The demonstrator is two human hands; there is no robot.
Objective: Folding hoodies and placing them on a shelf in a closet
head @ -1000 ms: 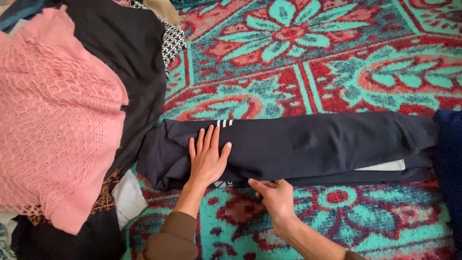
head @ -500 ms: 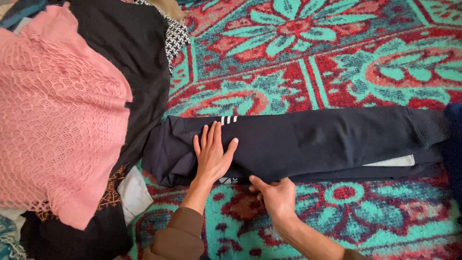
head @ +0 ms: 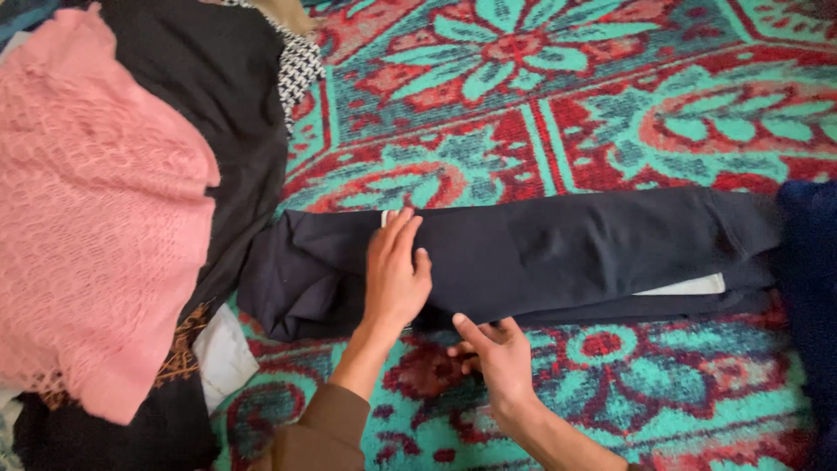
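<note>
Head view: a long, dark navy folded garment (head: 558, 257) lies flat across the carpet (head: 523, 113), stretched from about nine o'clock to three o'clock through the middle of the picture. A thin strip of white fabric (head: 684, 286) peeks out along its lower edge toward four o'clock.

The left hand (head: 394, 272) lies palm down on the garment's left part, fingers together and stretched toward twelve o'clock, flat on the cloth and gripping nothing. Its fingertips reach the garment's upper edge, where a small white mark shows just beside them. The brown sleeve (head: 323, 427) of that arm comes in from six o'clock.

The right hand (head: 493, 353) sits at the garment's lower edge, just at five o'clock from the left hand. Its fingers curl toward the hem and the thumb points toward eleven o'clock; whether it pinches the cloth or only touches it cannot be told.

At nine o'clock a pile of clothes lies beside the garment: a pink knitted piece (head: 96, 218) on top, a black cloth (head: 227, 96) under it reaching the garment's left end, and a black-and-white patterned cloth (head: 301, 65) at eleven o'clock. A dark blue fabric (head: 811, 288) touches the garment's right end at three o'clock.
</note>
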